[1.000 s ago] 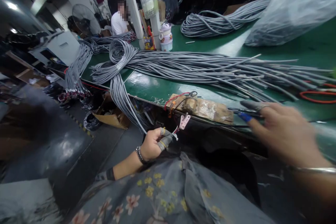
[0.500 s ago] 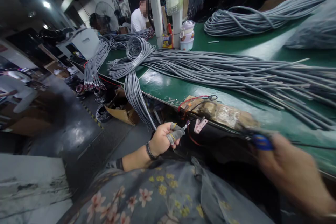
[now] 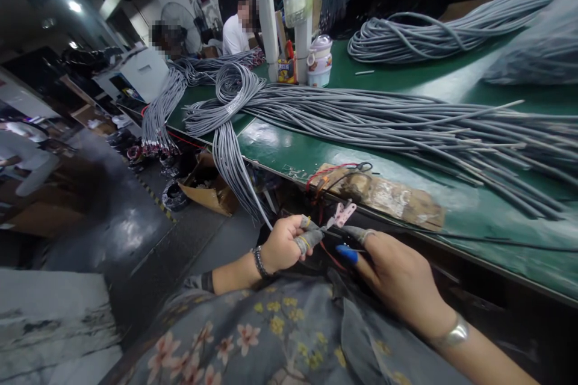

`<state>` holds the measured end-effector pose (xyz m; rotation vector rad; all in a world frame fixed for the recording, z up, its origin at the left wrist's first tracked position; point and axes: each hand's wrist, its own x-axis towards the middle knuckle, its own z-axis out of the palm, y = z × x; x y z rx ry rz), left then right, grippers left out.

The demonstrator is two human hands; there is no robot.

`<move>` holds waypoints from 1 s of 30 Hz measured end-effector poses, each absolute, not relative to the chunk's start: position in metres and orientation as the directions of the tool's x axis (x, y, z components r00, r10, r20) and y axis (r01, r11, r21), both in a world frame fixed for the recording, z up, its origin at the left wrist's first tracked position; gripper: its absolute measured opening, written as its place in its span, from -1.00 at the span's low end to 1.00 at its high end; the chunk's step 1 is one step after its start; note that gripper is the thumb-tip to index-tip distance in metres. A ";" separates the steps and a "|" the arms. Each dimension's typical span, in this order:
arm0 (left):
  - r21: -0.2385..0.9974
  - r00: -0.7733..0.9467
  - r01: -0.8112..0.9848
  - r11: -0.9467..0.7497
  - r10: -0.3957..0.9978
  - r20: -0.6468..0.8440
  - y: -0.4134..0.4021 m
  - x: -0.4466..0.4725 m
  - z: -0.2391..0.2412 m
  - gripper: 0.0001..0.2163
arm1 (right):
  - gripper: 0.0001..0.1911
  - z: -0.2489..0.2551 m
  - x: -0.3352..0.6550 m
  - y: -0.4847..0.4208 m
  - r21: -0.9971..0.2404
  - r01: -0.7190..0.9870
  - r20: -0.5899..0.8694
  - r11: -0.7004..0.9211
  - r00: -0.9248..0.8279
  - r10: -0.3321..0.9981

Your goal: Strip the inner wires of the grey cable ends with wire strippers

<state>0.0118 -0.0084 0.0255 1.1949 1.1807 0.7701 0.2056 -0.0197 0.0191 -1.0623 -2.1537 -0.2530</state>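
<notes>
My left hand (image 3: 284,243), with grey wraps and yellow bands on its fingers, pinches the end of a grey cable (image 3: 259,195) that hangs from the bundle over the table edge. My right hand (image 3: 400,271) is close in front of it, its thumb in a blue cover and its forefinger wrapped in grey. Thumb and forefinger close around something thin and dark, too small to make out, near the cable end. Just behind the fingertips is a pink clip (image 3: 345,215) at the table edge.
A large bundle of grey cables (image 3: 343,108) lies across the green table (image 3: 266,141). A taped wooden block (image 3: 397,201) sits at its front edge. Behind are a lidded cup (image 3: 320,60) and another cable coil (image 3: 424,39). A cardboard box (image 3: 210,186) stands on the floor.
My right hand has come left from over the block at the table edge to the cable end by my left hand. My left hand has hardly moved and still pinches the cable.
</notes>
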 end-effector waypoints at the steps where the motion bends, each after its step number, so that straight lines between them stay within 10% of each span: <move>1: 0.961 0.261 0.126 0.245 0.926 -0.271 -0.008 0.012 0.025 -0.52 | -0.60 0.019 0.204 -0.020 -0.131 0.751 0.669 0.647 -0.415 0.617; 22: 0.955 0.327 0.159 0.252 0.899 -0.291 -0.010 0.012 0.012 -0.55 | -0.52 -0.003 0.208 -0.022 -0.700 0.554 0.226 0.450 -0.426 0.876; 30: 0.944 0.309 0.207 0.257 0.898 -0.313 -0.012 0.013 0.011 -0.62 | -0.56 -0.004 0.203 -0.026 -0.554 0.686 0.327 0.472 -0.342 0.881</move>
